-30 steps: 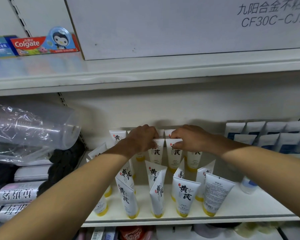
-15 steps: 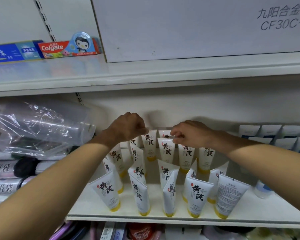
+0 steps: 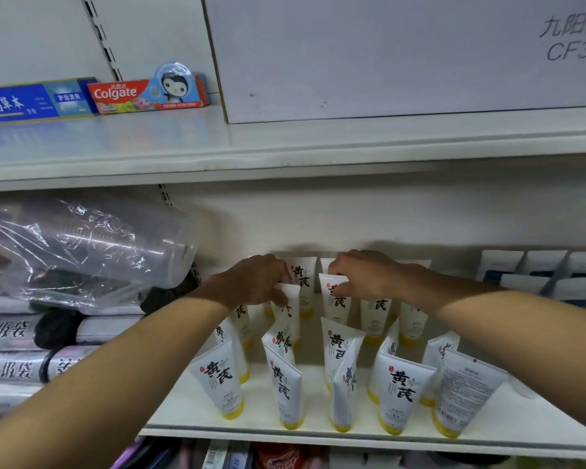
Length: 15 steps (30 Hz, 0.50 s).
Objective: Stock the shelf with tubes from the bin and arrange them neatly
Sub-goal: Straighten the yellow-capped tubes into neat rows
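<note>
On the far left, rolls [image 3: 11,333] read 垃圾袋; above them lie a blue box [image 3: 21,103] and a Colgate box [image 3: 122,94]. Toward the middle, the left hand [image 3: 251,282] curls over the left tube [image 3: 291,311], pinching its crimped top. Just beside it, the right hand [image 3: 369,275] pinches the crimp of the right tube [image 3: 337,304]. Both tubes stand cap-down, long axis upright, directly under the fingers, well back on the shelf [image 3: 318,431]; each hand is nearest its own. Their labels read 黄芪. Upper right, a white carton [image 3: 386,55] shows 九阳 and CF30. No bin shows.
</note>
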Available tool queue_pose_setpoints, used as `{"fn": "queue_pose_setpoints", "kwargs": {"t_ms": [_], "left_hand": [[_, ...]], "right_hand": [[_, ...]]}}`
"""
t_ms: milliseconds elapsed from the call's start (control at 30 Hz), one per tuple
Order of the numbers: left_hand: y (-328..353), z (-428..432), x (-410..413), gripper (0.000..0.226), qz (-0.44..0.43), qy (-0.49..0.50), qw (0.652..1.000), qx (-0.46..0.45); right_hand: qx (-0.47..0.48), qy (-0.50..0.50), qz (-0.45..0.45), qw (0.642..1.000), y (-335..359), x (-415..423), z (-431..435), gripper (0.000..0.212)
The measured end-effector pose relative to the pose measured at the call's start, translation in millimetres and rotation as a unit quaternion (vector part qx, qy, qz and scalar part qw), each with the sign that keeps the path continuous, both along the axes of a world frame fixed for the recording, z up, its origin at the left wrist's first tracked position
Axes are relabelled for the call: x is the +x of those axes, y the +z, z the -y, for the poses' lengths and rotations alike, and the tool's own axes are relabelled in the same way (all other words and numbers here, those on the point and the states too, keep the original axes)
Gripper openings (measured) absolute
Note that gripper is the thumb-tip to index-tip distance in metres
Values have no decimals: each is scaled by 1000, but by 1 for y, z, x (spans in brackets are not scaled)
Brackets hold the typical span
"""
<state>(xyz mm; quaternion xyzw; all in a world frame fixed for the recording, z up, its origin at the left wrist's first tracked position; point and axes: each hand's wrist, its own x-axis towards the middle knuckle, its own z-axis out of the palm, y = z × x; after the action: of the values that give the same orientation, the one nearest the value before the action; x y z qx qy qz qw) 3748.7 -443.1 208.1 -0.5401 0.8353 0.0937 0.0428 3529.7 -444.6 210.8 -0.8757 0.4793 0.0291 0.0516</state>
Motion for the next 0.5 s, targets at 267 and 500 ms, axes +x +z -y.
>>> {"fn": "queue_pose_setpoints", "kwargs": {"t_ms": [267,500], "left_hand": [[-11,17,-15,32,-37,1,999,-28],[-17,24,-20,37,-53,16,998,-26]], "right_hand": [[-7,-5,22,1000,-6,3,4,18],[-13,0,32,999,-7,2,4,17]]}}
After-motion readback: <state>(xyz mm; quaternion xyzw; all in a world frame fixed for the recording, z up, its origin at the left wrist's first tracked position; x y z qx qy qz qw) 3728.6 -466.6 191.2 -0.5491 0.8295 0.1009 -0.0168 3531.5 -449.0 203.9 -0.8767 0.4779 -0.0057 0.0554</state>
